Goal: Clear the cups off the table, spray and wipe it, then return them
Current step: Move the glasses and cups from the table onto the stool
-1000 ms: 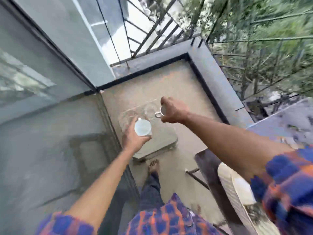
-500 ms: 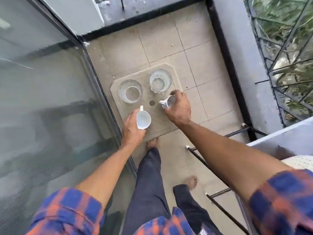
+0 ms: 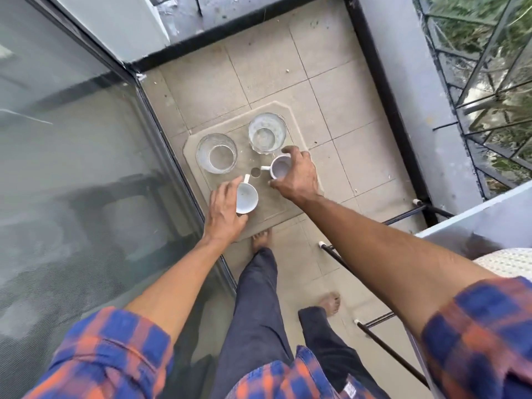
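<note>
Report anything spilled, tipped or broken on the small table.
Nothing stands out. The left glass and right glass stand upright. The left hand holds the near cup, the right hand the far cup, both upright. No puddle shows on the table.

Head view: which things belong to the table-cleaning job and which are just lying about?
Job: left hand gripping left white cup; right hand gripping right white cup; left tumbler; right tumbler; small table.
Lying about: black metal rods, balcony railing, glass door.
</note>
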Available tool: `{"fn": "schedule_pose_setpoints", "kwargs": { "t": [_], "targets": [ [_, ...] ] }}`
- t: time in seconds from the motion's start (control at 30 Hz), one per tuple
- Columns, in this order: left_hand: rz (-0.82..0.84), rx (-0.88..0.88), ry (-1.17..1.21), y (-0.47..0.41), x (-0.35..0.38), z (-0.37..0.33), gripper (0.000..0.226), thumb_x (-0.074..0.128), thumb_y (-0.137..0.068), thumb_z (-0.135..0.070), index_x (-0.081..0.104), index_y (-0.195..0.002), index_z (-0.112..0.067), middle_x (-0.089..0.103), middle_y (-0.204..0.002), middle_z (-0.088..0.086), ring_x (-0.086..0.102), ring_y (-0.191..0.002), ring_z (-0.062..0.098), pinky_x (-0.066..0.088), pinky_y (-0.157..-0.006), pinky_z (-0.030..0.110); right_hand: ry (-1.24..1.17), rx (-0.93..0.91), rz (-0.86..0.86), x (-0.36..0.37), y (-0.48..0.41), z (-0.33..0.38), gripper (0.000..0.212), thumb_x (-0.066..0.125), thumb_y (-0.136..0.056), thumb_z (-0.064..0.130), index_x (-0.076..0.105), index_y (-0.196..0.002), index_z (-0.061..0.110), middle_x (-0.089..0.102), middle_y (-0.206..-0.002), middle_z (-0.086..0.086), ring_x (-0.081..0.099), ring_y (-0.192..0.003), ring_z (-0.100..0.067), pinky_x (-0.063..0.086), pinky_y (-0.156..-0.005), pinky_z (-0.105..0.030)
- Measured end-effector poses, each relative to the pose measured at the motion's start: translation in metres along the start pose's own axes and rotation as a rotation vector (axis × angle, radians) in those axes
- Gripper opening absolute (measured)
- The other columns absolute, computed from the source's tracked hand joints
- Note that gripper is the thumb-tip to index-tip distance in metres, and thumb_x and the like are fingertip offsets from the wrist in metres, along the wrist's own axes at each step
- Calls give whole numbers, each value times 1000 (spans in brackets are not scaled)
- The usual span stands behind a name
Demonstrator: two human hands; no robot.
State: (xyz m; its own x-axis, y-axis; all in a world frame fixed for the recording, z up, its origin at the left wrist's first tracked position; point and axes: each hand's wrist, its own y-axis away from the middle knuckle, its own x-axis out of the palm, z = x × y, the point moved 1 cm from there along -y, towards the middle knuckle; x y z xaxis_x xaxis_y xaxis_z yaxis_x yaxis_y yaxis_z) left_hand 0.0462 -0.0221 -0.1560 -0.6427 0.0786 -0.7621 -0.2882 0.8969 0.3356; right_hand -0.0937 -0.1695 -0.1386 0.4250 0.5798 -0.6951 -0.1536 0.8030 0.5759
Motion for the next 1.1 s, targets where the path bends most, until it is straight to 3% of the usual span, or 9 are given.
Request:
{"fn": "schedule_pose_setpoints", "kwargs": {
  "t": [0.1, 0.2, 0.33, 0.47, 0.63, 0.77, 0.87, 1.0, 1.1],
  "targets": [
    [-42, 72, -76, 8, -17, -16, 79, 82, -70, -24, 50, -142, -14, 55, -124, 11, 51, -111, 31, 43, -99, 42, 3, 30, 5, -25, 9, 4, 68, 85, -72, 27, 54, -133, 29, 55, -127, -5, 55, -119, -27, 48, -95, -37],
    [-122, 122, -85, 16, -38, -40, 61, 77, -78, -31, 58, -133, -13, 58, -123, 9, 52, -111, 28, 40, -99, 38, -3, 65, 13, -60, 22, 9, 45, 79, -76, 29, 65, -119, 28, 66, -114, 0, 62, -106, -24, 49, -81, -33],
    [-195, 197, 10, 18, -72, -90, 33, 69, -85, -18, 67, -117, -11, 65, -112, 8, 60, -102, 29, 50, -92, 43, 70, 32, 59, -125, 40, 20, 23, 71, -82, 32, 70, -104, 26, 64, -96, 3, 58, -94, -21, 41, -73, -28],
    [-281, 335, 87, 7, -117, -171, 21, 67, -86, -9, 71, -107, -11, 73, -103, 7, 67, -89, 28, 55, -77, 42, 215, -70, 68, -210, 62, 39, 28, 71, -79, 39, 74, -100, 21, 72, -98, -1, 68, -97, -25, 50, -74, -28],
    [-304, 535, 179, 0, -157, -316, 16, 64, -91, -11, 73, -104, -13, 74, -97, 2, 68, -78, 18, 55, -69, 31, 241, -146, -186, -357, 120, 24, 38, 67, -82, 45, 71, -112, 23, 69, -108, -3, 66, -103, -24, 47, -77, -28],
    [-237, 762, 270, 28, -141, -454, 13, 64, -93, -16, 74, -100, -12, 68, -86, -5, 62, -69, 0, 50, -69, 14, 159, -108, -390, -469, 209, -53, 37, 64, -83, 46, 71, -114, 27, 71, -117, -7, 65, -112, -27, 50, -87, -31],
    [-58, 895, 323, 72, -104, -548, 11, 65, -92, -16, 73, -98, -18, 67, -79, -12, 61, -70, -15, 44, -66, 3, 52, -5, -545, -520, 287, -144, 47, 58, -72, 57, 71, -107, 29, 71, -109, -1, 66, -106, -21, 50, -86, -31],
    [263, 1085, 276, 136, -26, -650, 9, 65, -86, -28, 70, -94, -26, 68, -77, -14, 62, -68, -7, 51, -69, 16, -2, 230, -636, -530, 388, -307, 29, 68, -88, 45, 73, -108, 25, 73, -111, -5, 66, -105, -26, 48, -81, -31],
    [469, 1238, 86, 186, 36, -699, 28, 62, -81, -36, 72, -97, -15, 70, -86, -4, 67, -79, 9, 50, -77, 17, -100, 434, -646, -498, 442, -421, 27, 71, -86, 45, 73, -104, 26, 73, -111, -7, 67, -97, -28, 49, -73, -32]
  ]
}}
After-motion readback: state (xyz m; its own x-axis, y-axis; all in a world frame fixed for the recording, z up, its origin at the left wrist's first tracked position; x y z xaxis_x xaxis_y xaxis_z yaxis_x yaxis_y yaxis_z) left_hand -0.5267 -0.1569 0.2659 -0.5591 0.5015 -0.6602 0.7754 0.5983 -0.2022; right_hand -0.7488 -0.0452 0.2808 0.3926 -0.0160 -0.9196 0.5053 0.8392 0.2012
